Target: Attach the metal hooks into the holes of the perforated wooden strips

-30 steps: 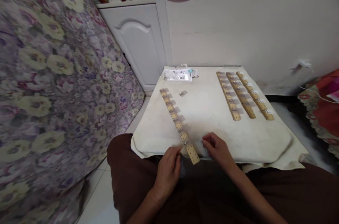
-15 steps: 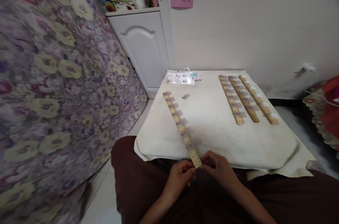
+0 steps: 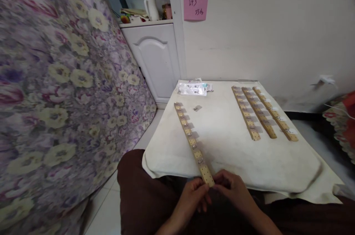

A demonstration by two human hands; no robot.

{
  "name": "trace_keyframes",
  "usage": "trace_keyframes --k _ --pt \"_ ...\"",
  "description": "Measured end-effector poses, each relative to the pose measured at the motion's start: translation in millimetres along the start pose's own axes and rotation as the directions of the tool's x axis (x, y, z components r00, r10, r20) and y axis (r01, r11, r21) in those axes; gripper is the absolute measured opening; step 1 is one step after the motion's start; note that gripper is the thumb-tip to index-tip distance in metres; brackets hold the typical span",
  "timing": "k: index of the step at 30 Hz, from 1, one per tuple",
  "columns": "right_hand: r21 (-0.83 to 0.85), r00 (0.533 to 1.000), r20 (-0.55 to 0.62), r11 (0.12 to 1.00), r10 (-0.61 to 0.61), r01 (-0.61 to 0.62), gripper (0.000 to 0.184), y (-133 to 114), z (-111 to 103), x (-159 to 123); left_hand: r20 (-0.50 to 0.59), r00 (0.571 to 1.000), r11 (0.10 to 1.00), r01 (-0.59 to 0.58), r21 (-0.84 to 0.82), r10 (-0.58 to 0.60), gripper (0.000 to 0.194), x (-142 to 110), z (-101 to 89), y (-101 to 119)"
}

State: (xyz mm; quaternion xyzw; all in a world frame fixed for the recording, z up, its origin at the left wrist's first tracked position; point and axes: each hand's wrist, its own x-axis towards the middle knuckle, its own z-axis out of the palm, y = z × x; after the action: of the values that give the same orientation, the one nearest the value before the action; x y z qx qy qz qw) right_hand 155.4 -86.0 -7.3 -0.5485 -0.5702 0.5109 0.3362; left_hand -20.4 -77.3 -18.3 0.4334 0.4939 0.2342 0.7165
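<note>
A long tan strip (image 3: 191, 141) dotted with holes slants across the left side of the table, its near end past the front edge. Small shiny metal pieces sit along it at intervals. My left hand (image 3: 192, 196) grips the strip's near end, thumb on the end and fingers underneath. From the other side, my right hand (image 3: 231, 185) pinches at the right edge of that end; whether a small part is between its fingertips is hidden. Behind the strip, a small metal piece (image 3: 196, 108) lies loose on the cloth.
Three similar strips (image 3: 247, 113) with metal pieces lie side by side at the table's right. Clear plastic packages (image 3: 192, 88) rest at the back left. A pale cloth (image 3: 222, 135) covers the table against the wall. A floral curtain (image 3: 77, 101) hangs at left.
The view has tilted up, so everything sits lower in it. My left thumb has moved onto the strip's end; my right hand stays at its right edge.
</note>
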Motion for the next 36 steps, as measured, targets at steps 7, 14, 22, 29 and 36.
trace_keyframes --k 7,14,22,29,36 --pt "-0.003 1.0 -0.023 1.0 0.01 -0.01 0.011 -3.1 5.2 1.7 -0.012 1.0 0.999 -0.014 -0.029 0.013 0.04 -1.4 -0.9 4.0" --pt "-0.089 0.997 -0.062 0.996 -0.036 0.031 0.009 -7.8 8.5 6.1 -0.027 0.998 0.99 -0.062 -0.128 0.059 0.035 -0.5 -4.9 3.2" --pt "-0.11 0.995 -0.079 0.993 -0.056 0.047 0.008 -11.5 8.0 16.1 -0.046 0.998 0.989 -0.051 -0.138 0.045 0.035 3.8 -5.2 13.0" --pt "-0.174 0.994 -0.076 0.983 -0.078 0.064 0.009 -12.5 7.5 21.4 -0.06 0.998 1.0 -0.022 0.003 0.022 0.041 6.6 -9.1 15.3" --pt "-0.249 0.987 -0.065 0.96 -0.147 0.127 0.011 -6.6 9.8 20.9 -0.043 0.998 0.994 -0.036 0.099 0.04 0.044 6.1 -8.8 14.2"
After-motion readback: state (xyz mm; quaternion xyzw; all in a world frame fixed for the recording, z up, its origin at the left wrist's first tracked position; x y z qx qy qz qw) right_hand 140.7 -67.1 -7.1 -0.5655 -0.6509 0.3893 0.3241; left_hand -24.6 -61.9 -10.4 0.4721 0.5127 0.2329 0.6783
